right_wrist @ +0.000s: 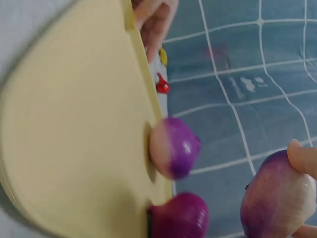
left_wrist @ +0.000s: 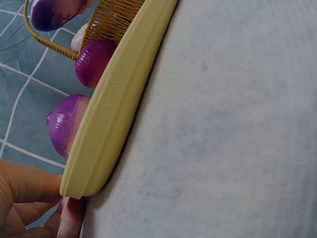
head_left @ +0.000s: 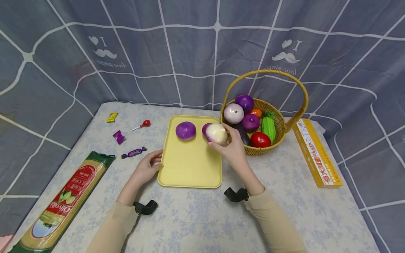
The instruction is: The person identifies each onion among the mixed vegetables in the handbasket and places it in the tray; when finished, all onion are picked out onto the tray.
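Nearest, the left hand (head_left: 147,169) holds the yellow tray (head_left: 190,168) by its left rim, fingers curled on the edge, while beyond it the right hand (head_left: 232,146) grips a pale onion (head_left: 216,133) in curled fingertips above the tray's far right corner, beside the basket (head_left: 278,121).

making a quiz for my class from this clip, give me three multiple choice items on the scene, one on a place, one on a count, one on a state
1. Where does the wicker basket stand?
A. right of the yellow tray
B. left of the tray
C. on the tray

2. How many purple onions lie on the tray apart from the one being held?
A. none
B. two
C. five

3. What is the right hand doing?
A. resting flat on the table
B. gripping a pale purple-white onion
C. holding the pasta box

Answers: 1 A, the basket sits by the tray's right edge. 2 B, the right wrist view shows two on the tray beside the held one. 3 B, its fingers curl round the onion while the left hand holds the tray's left edge.
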Motion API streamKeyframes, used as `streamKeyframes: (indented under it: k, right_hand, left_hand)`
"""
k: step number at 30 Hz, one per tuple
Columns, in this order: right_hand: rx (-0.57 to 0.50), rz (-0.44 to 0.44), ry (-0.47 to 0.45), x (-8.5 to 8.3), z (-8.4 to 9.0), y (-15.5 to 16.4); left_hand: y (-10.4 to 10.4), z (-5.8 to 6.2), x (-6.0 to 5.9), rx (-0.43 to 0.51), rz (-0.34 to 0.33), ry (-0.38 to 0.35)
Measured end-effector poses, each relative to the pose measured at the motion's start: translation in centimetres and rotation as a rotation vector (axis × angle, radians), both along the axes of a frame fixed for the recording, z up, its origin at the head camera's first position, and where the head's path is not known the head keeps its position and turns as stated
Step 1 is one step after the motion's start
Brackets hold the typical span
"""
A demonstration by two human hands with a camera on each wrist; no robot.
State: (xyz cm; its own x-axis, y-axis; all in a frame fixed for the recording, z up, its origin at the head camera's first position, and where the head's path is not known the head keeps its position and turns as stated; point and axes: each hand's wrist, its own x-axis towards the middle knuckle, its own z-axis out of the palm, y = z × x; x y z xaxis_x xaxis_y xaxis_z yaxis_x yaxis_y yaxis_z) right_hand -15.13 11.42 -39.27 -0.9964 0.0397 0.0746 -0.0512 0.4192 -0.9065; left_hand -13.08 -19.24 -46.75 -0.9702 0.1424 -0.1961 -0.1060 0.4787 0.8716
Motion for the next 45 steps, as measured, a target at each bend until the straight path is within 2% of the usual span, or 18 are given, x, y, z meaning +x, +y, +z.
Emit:
streamKeyframes:
  k: [13,23,33,45]
  right_hand:
    - [0.017,0.084,0.006,1.0,-2.0,-3.3]
    - [0.040,0.145,-0.005,0.7,-2.8,-5.6]
    - [0.121,0.189,-0.048,-0.1,-3.9,-7.4]
    - [0.144,0.193,-0.096,-0.3,-4.4,-8.4]
  left_hand:
    - [-0.1,0.1,-0.2,-0.012,-0.017,0.021]
    - [-0.1,0.3,-0.3,-0.014,-0.014,0.017]
    - [-0.2,0.3,-0.3,-0.021,-0.020,0.023]
    - [-0.2,0.2,-0.1,-0.014,-0.018,0.008]
